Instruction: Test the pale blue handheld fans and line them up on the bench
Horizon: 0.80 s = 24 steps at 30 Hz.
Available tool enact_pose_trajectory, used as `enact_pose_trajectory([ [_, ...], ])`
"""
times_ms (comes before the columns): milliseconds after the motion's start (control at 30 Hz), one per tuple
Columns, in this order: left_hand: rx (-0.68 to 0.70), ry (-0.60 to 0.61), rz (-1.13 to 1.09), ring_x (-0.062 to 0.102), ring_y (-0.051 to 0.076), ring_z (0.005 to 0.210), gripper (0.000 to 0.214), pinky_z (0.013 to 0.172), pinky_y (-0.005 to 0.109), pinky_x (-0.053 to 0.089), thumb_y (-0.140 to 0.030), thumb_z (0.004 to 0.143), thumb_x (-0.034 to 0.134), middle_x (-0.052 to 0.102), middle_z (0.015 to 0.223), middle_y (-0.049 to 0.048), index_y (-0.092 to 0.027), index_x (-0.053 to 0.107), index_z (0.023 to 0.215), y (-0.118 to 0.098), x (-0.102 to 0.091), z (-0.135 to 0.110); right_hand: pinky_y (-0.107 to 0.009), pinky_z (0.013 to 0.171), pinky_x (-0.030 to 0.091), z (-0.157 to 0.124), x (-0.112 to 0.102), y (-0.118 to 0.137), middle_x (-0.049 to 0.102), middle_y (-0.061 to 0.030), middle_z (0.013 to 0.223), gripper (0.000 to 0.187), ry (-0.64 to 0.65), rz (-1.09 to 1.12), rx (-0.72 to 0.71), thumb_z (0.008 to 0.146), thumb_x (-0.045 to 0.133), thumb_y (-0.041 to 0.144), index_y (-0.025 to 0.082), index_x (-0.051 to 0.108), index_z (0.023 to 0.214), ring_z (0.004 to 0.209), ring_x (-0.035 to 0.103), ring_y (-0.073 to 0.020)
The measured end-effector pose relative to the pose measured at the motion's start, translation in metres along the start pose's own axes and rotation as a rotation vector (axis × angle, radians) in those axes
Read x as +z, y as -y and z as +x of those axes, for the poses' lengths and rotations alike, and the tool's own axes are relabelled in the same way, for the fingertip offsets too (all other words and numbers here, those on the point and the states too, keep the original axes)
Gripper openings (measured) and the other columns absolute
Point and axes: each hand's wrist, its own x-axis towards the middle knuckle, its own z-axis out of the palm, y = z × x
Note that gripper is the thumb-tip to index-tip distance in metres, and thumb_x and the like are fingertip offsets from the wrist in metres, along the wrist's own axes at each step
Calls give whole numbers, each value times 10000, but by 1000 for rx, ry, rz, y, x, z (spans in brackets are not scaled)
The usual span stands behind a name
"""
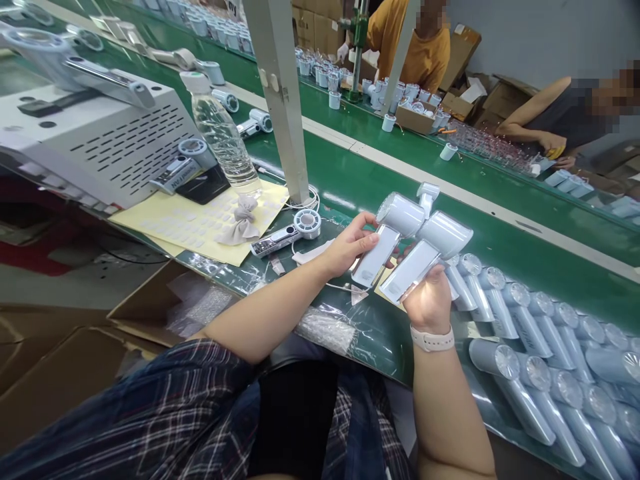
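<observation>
My left hand (pixel 347 248) grips the handle of a pale blue handheld fan (pixel 387 237), its round head tilted up to the right. My right hand (pixel 429 300), with a white watch on the wrist, holds a second pale blue fan (pixel 431 248) by its handle, side by side with the first and touching it. A third fan's handle (pixel 428 195) pokes up behind the two heads. Both hands hover above the green bench (pixel 380 173) at its near edge.
Several finished fans (pixel 540 333) lie in rows at the right. A fan with a silver handle (pixel 290 235), a yellow sticker sheet (pixel 200 223), a water bottle (pixel 223 137), a white machine (pixel 100 143) and a white post (pixel 280 93) stand at left. Two people work across the belt.
</observation>
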Motion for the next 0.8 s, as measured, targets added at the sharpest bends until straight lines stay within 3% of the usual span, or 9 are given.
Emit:
enact_pose_trajectory([
  [233, 14, 48, -28, 778, 257, 726, 618, 641, 351, 621, -598, 799, 794, 765, 879, 31, -249, 372, 1085, -6, 3, -4, -517, 872, 620, -4, 1, 3, 719, -11, 816, 565, 22, -4, 1, 578, 914, 668, 278, 700, 927, 951, 729, -302],
  [367, 3, 40, -75, 770, 236, 712, 607, 658, 340, 609, -593, 800, 792, 766, 907, 39, -244, 368, 1061, -11, 6, -5, -478, 817, 641, -6, 3, 3, 731, -30, 875, 594, 29, -63, -9, 560, 896, 714, 270, 706, 907, 872, 721, -272],
  [533, 9, 15, -93, 759, 219, 720, 612, 675, 346, 607, -598, 801, 791, 756, 950, 50, -237, 375, 1068, -13, 6, -3, -445, 910, 632, -5, 2, 0, 731, -10, 880, 590, 29, -24, -8, 593, 912, 662, 265, 740, 993, 839, 716, -225],
  [700, -57, -26, -142, 700, 173, 724, 666, 695, 312, 567, -493, 690, 909, 687, 873, 40, -176, 504, 1113, -15, 4, -3, -465, 946, 602, -2, -7, -3, 765, -44, 1045, 444, -46, 3, 42, 726, 857, 547, 253, 747, 1040, 1005, 713, -260],
  [800, -177, 2, -130, 610, 121, 627, 668, 624, 270, 492, -434, 669, 922, 609, 739, -7, -137, 547, 1134, -15, 3, -2, -416, 883, 597, 1, -11, -4, 744, -33, 979, 335, -64, 36, 124, 811, 709, 485, 242, 742, 1038, 908, 695, -220],
])
